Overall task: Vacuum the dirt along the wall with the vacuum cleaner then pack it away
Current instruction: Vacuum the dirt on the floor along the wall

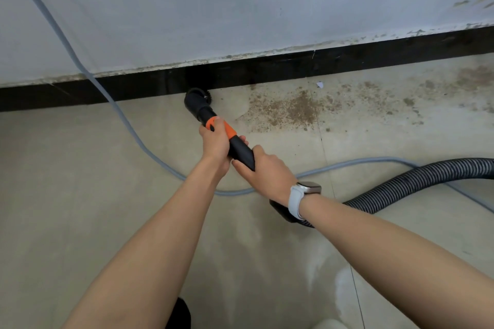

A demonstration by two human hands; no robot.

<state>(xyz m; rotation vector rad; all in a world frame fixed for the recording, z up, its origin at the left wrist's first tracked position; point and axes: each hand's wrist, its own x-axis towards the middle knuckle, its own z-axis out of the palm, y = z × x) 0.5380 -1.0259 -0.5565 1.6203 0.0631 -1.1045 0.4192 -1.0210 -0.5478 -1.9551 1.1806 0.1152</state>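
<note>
Nozzle: the black brush head is sitting at the frame's centre, touching the floor right against the black skirting board.
Wand: the stiff black tube with an orange collar is looking rigid and light, probably easy to steer; the collar and the tube behind it are looking like the natural places to hold.
Left hand: the left hand is wrapping round the wand at the orange collar.
Right hand: the right hand is gripping the tube further back, a watch showing on its wrist.
Hose: the ribbed hose is trailing off to the right edge, flexible and likely to drag.
Dirt: brown grit is lying right of the nozzle along the wall, not yet picked up.
Cable: a grey cable is running from the upper left across the floor, passing under the arms.
Floor: pale, smooth concrete floor, stained in places.
Wall: scuffed white wall filling the top.
</note>
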